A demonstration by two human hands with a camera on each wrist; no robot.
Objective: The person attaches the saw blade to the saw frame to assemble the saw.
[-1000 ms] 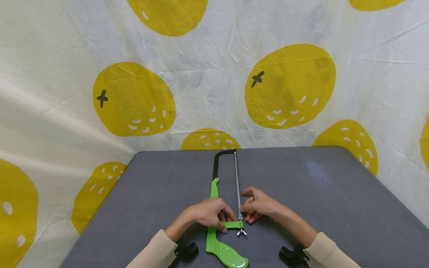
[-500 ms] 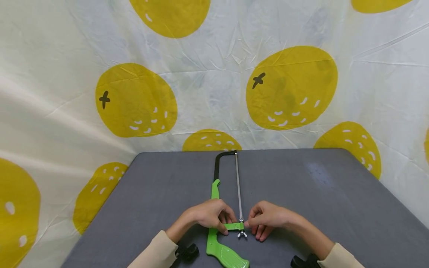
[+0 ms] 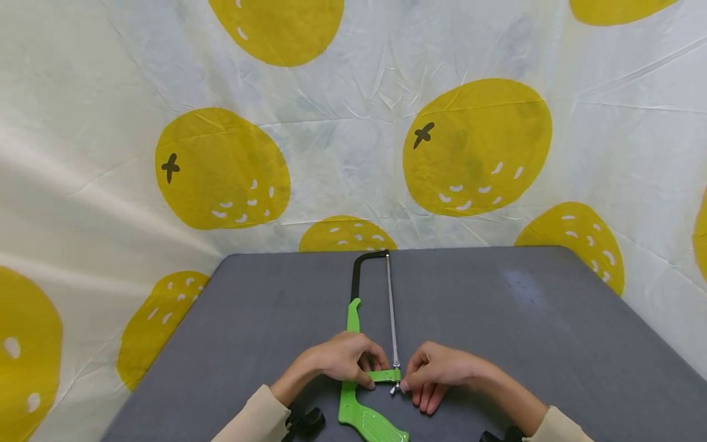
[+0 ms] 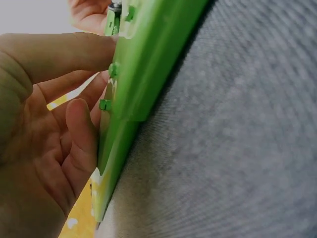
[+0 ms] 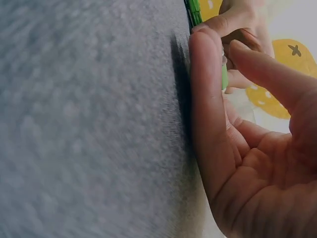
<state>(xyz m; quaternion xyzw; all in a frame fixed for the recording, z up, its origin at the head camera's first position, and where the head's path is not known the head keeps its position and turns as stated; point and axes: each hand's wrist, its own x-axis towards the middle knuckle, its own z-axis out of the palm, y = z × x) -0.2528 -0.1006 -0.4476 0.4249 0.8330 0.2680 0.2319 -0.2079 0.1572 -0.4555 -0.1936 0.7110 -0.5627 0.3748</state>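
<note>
A hacksaw with a green handle (image 3: 378, 423) and a black front bow (image 3: 356, 273) lies on the grey table, its handle toward me. Its thin metal blade (image 3: 392, 313) runs along the right side to a green cross arm (image 3: 381, 376). My left hand (image 3: 347, 356) holds the saw at the corner of the frame and cross arm, thumb on the near side and fingers beyond. At the arm's right end, my right hand (image 3: 442, 368) pinches the silver wing nut (image 3: 394, 390), partly covered by its fingertips. In the left wrist view the green frame (image 4: 148, 59) lies along the left fingers.
The grey table (image 3: 287, 294) extends to both sides of the saw. Behind and beside it hangs a white cloth (image 3: 342, 159) with large yellow fruit prints. Black wrist mounts (image 3: 306, 423) sit under the sleeves.
My right hand has moved from beside the blade's near end toward me, down to the wing nut, and now pinches it. The left hand has kept its hold, and the saw lies as before.
</note>
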